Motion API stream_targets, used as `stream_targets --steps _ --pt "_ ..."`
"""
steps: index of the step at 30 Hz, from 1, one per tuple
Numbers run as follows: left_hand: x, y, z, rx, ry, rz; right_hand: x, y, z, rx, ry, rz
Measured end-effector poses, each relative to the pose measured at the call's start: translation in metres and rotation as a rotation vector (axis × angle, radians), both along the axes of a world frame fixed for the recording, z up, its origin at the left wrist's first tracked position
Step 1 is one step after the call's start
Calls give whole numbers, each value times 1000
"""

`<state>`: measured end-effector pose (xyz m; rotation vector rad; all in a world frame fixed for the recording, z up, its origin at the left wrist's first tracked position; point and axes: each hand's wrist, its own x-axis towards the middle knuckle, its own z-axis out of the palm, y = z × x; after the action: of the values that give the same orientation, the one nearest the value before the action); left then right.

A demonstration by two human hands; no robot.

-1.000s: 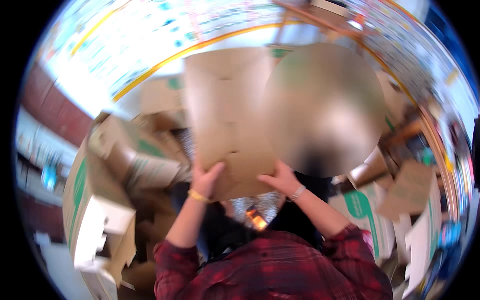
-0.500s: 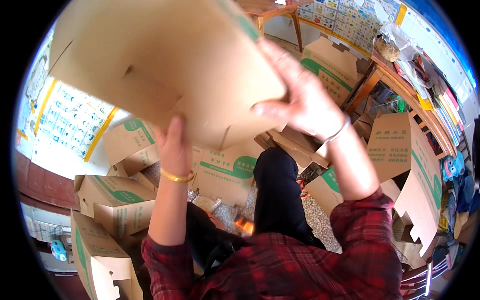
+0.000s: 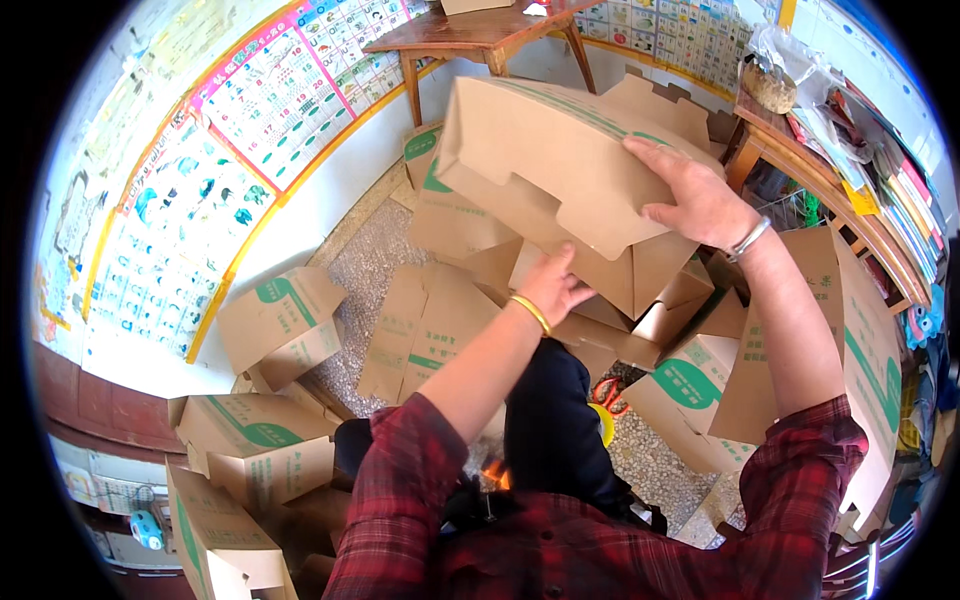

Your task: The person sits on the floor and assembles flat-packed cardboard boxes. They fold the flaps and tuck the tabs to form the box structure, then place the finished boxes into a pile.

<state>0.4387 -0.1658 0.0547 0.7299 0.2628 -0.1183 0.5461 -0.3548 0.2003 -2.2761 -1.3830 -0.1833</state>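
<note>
Mid-fold on the cardboard box point(image 3: 560, 165), held in the air above the lap and floor pile. Right hand point(image 3: 700, 195) lay spread flat on top; left hand point(image 3: 553, 288) pushed up underneath, fingers curled against a flap. Next move likely needed the bottom flaps tucked square.

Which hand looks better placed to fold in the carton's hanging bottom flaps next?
Probably the left hand: it sits under the cardboard carton, right at the hanging bottom flaps. The right hand lies spread over the carton's upper side, steadying it.
</note>
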Motion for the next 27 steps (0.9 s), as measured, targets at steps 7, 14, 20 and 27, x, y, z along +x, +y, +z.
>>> stream_targets --steps 7,14,20,27 --pt "28 -4 -20 504 167 -103 64 -9 -22 -163 19 -169" --pt "-22 72 -19 414 61 -130 80 5 -45 -200 -62 -255" --pt "-109 163 15 492 159 133 58 7 -29 -173 -365 -293" --pt "-255 252 -4 463 273 407 -18 83 -15 1 -369 -6"
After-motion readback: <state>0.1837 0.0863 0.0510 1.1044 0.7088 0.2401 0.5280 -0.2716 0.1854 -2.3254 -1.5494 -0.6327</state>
